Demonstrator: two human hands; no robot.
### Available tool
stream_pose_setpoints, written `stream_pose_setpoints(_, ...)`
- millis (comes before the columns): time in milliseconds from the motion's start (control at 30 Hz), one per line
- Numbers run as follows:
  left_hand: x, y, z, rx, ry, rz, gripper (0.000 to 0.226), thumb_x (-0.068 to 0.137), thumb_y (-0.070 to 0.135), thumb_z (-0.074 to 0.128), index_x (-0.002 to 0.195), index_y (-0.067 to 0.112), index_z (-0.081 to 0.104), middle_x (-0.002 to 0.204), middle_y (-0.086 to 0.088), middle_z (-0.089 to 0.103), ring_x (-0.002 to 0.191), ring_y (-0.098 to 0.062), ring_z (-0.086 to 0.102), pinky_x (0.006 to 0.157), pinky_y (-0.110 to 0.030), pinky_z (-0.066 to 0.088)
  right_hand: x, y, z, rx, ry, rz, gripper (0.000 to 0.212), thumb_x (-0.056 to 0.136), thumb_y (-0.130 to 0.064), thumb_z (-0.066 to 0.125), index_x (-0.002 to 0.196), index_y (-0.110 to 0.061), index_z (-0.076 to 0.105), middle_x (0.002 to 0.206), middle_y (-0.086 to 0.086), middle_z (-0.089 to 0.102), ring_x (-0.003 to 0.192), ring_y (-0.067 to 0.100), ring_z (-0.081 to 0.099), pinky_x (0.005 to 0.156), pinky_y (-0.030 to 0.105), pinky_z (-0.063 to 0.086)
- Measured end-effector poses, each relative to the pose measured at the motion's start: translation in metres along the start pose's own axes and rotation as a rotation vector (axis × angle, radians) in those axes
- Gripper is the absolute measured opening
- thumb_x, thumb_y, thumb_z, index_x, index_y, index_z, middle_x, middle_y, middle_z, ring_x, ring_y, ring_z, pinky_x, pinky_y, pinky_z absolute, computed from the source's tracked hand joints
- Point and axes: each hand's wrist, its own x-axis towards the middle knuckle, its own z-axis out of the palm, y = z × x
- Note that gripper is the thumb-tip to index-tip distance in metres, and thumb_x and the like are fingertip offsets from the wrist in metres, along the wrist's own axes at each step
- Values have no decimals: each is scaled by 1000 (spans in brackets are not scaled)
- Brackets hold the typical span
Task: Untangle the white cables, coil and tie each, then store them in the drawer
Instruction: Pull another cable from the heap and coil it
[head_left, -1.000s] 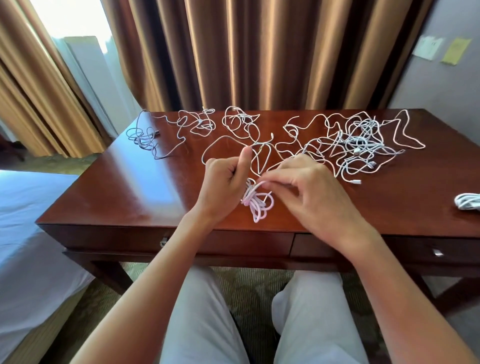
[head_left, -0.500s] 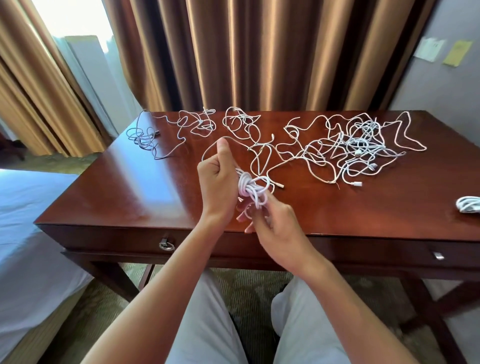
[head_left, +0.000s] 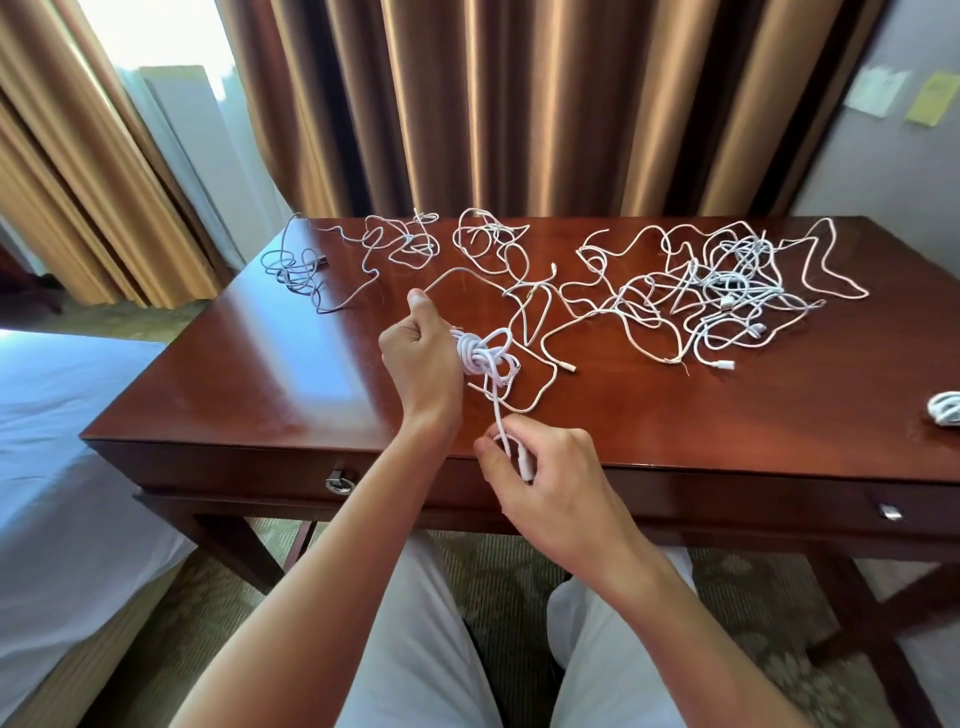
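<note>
Two hands are seen, both occupied. Nearest, at 6 o'clock of the desk edge, the loose plug end of a white cable is pinched by the right hand (head_left: 540, 467), fingers curled round it. Just past it, toward 11 o'clock, the coiled bundle (head_left: 483, 356) of that same cable is gripped by the left hand (head_left: 421, 358), thumb raised; the strand runs taut between the two hands. Two drawer fronts are visible along the wooden desk (head_left: 218, 374) front, both closed, contents not shown: one with a ring pull (head_left: 340, 480) at 7 o'clock, one with a small pull (head_left: 891, 512) at 4 o'clock. One finished coil (head_left: 946, 408) lies at 3 o'clock by the frame edge. Farther back, a big tangled pile (head_left: 727, 291) is spread at 1 o'clock, a looser cable cluster (head_left: 493, 247) at 12, a smaller tangle (head_left: 296, 265) at 10; the count of individual cables cannot be told. Brown curtains (head_left: 519, 104) hang behind.
</note>
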Motion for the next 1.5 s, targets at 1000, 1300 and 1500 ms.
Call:
stream_pose_setpoints(1000, -47, -6, -2, 454, -369, 207, 55, 105, 22, 49, 52, 20, 38, 36, 12, 36, 36, -6, 30, 39, -27, 28, 50, -32, -41, 281, -319, -65, 24, 97, -21, 66, 82, -3, 72, 58, -4, 62, 48, 10, 52, 49, 25, 44)
stream_pose_setpoints(1300, -56, 21, -4, 11, -330, 283, 65, 107, 18, 39, 48, -6, 37, 39, -4, 40, 39, -11, 32, 44, -27, 27, 64, 15, -48, 407, 179, 82, 27, 90, -26, 75, 71, -6, 71, 53, -1, 57, 48, 9, 47, 51, 21, 40)
stream_pose_setpoints(1500, -59, 29, -2, -36, -417, 166, 61, 102, 22, 54, 44, 22, 37, 42, 7, 38, 42, -5, 29, 42, -21, 24, 46, 36, -27, 330, 283, 103, 23, 84, -19, 82, 66, -12, 68, 60, 5, 68, 57, 14, 58, 57, 49, 52)
